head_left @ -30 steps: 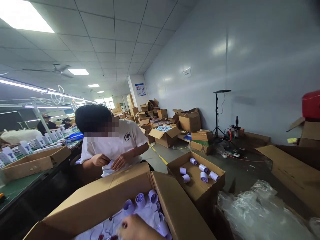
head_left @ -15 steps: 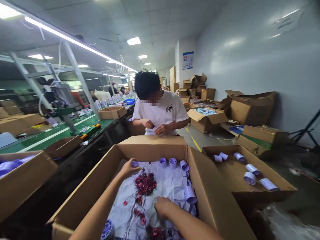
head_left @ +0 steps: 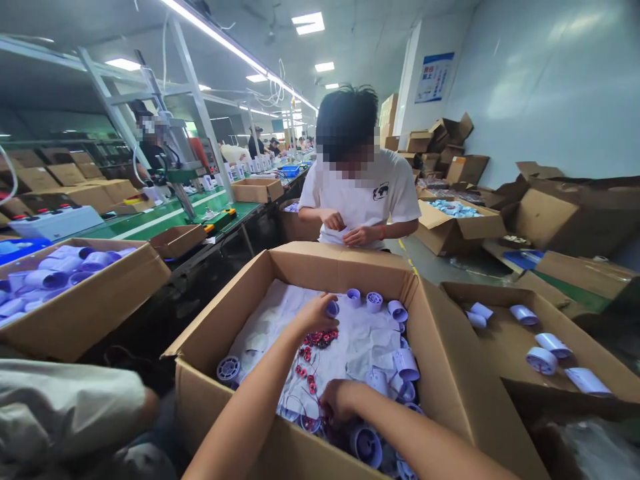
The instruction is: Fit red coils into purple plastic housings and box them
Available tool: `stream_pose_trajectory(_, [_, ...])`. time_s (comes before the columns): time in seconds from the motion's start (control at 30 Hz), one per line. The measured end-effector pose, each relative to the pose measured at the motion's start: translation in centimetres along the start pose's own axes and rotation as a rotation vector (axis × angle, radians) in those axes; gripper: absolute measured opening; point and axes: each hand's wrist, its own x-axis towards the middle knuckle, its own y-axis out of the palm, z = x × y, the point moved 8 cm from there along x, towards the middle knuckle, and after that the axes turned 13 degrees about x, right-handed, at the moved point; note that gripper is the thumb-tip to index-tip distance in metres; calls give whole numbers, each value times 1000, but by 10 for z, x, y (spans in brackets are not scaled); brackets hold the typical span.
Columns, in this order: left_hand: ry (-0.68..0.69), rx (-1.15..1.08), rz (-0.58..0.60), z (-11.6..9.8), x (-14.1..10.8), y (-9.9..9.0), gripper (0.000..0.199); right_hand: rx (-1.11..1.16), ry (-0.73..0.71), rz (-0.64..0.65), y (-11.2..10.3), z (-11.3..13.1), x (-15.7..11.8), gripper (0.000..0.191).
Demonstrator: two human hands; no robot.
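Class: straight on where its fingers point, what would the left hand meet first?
Probably the purple cylinder just past the purple part in the left hand; depth is hard to judge.

Six purple cylinders [head_left: 553, 345] in the right-side carton [head_left: 505, 339], one blue-and-white poster [head_left: 435, 78]

Cool, fairly even light comes from above, from square ceiling panels [head_left: 309, 24] and a long tube light [head_left: 220, 37] running over the green tabletop [head_left: 173, 215]. The glossy wall [head_left: 550, 87] at right carries soft, pale glare. Deep shadow fills the space below the tabletop, and the lower right corner is dim. Wide-angle distortion stretches the edges; distant detail turns soft, and mosaic blocks hide part of the facing person [head_left: 357, 200].
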Motion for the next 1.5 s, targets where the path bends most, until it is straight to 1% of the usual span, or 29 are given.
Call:
stream_pose_trajectory(0.1, [-4,-44,-35,3,0,-8,50,-2,-26,-69,-9,2,-3,36])
stream_pose_trajectory(0.2, [-11,-65,-30,3,-3,-10,47,-2,-66,-169,-21,1,-4,36])
stream_pose_trajectory(0.27, [-19,-65,-8,3,-4,-9,47,-38,-74,-170,-21,0,-4,35])
stream_pose_trajectory(0.37, [-36,-66,18,2,-6,-7,50,-127,-36,-92,-12,-5,-3,39])
stream_pose_trajectory(0.43, [-51,-68,18,3,-7,-6,52,-157,-20,-75,-9,-6,-4,44])
stream_pose_trajectory(0.47, [-60,-69,18,4,-8,-6,53,-163,-19,-74,-9,-5,-5,44])
stream_pose_trajectory(0.53, [-78,-70,22,6,-8,-6,54,-217,-19,-60,-8,-2,-8,34])
stream_pose_trajectory(0.6, [-88,-68,30,7,-8,-5,54,-343,-11,10,-4,0,-11,20])
stream_pose_trajectory(0.63, [-91,-65,34,8,-8,-5,55,-426,-8,63,-1,1,-13,19])
stream_pose_trajectory(0.7, [-99,-61,42,10,-8,-5,55,-575,-1,159,4,3,-17,30])
stream_pose_trajectory(0.73, [-105,-60,44,11,-8,-4,55,-621,1,195,6,4,-19,33])
stream_pose_trajectory(0.8, [-115,-55,46,13,-9,-4,56,-638,-4,242,7,8,-21,29])
stream_pose_trajectory(0.87, [-120,-52,41,15,-9,-4,60,-559,-13,247,2,14,-22,22])
stream_pose_trajectory(0.93, [-123,-59,10,17,-10,-7,62,-425,-21,182,-15,21,-21,18])
stream_pose_trajectory(0.97, [-123,-67,-16,17,-11,-10,63,-333,-23,107,-29,24,-21,16])
stream_pose_trajectory(1.07, [-119,-96,-100,16,-13,-20,62,-52,-32,-181,-86,26,-27,16])
stream_pose_trajectory(1.13, [-107,-122,-155,14,-14,-28,63,54,-60,-344,-124,23,-36,17])
stream_pose_trajectory(1.2, [-77,-157,-216,9,-16,-37,65,208,-127,-473,-157,19,-48,23])
stream_pose_trajectory(1.27, [-28,-199,-264,2,-17,-44,64,499,-223,-597,-184,13,-61,29])
stream_pose_trajectory(1.33, [17,-244,-285,-4,-19,-48,62,796,-301,-682,-203,6,-73,34])
stream_pose_trajectory(1.43, [14,-329,-282,-5,-20,-49,59,1067,-385,-739,-217,4,-86,42])
stream_pose_trajectory(1.47, [-9,-366,-256,-3,-20,-47,59,1147,-420,-745,-219,5,-89,44])
stream_pose_trajectory(1.5, [-34,-407,-197,0,-20,-42,59,1226,-456,-743,-220,6,-92,44])
